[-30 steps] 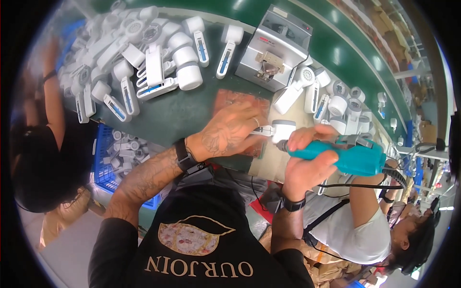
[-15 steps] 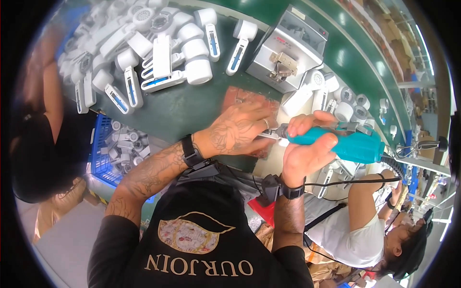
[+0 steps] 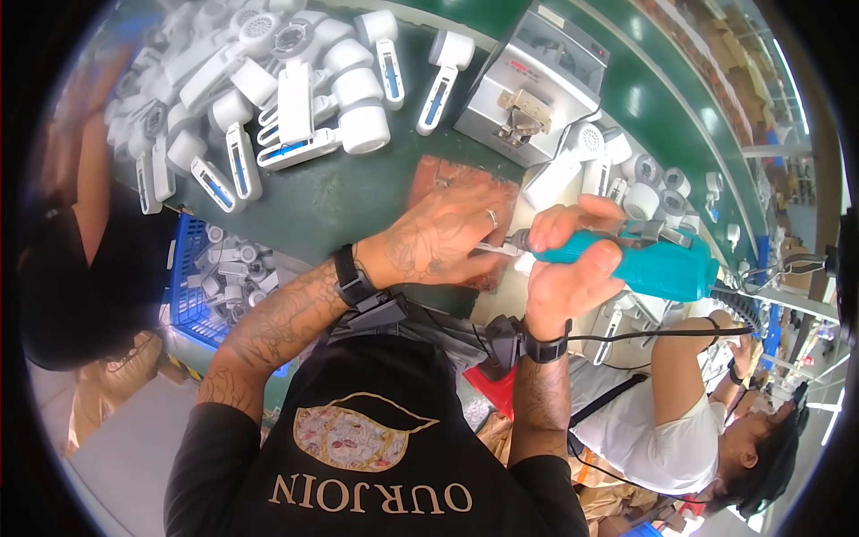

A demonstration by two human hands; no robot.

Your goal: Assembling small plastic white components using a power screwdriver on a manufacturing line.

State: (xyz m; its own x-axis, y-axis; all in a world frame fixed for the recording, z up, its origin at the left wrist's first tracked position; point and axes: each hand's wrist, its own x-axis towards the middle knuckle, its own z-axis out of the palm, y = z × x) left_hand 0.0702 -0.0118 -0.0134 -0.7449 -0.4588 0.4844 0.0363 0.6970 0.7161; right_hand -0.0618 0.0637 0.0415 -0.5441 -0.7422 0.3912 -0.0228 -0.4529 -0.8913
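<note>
My right hand [image 3: 573, 268] grips a teal electric screwdriver [image 3: 662, 267], which lies almost level with its nose pointing left. Its tip reaches the fingers of my left hand [image 3: 438, 234], which are curled together over a white plastic part [image 3: 523, 265]. Most of that part is hidden under the hand, so its shape cannot be made out. A reddish-brown pad [image 3: 435, 179] lies beneath my left hand on the green bench. Whether the bit sits in a screw is hidden.
Many white round-headed pieces with handles [image 3: 362, 127] are heaped at the back left. A grey metal box machine [image 3: 490, 100] stands behind the pad; more white pieces [image 3: 642, 199] lie right. A blue crate [image 3: 189, 268] sits left. People [image 3: 671, 421] work on both sides.
The view has shifted slightly, moving the bench and its contents a little up and left in it. Both hands keep their grip, with the screwdriver tip still at the left hand's fingers.
</note>
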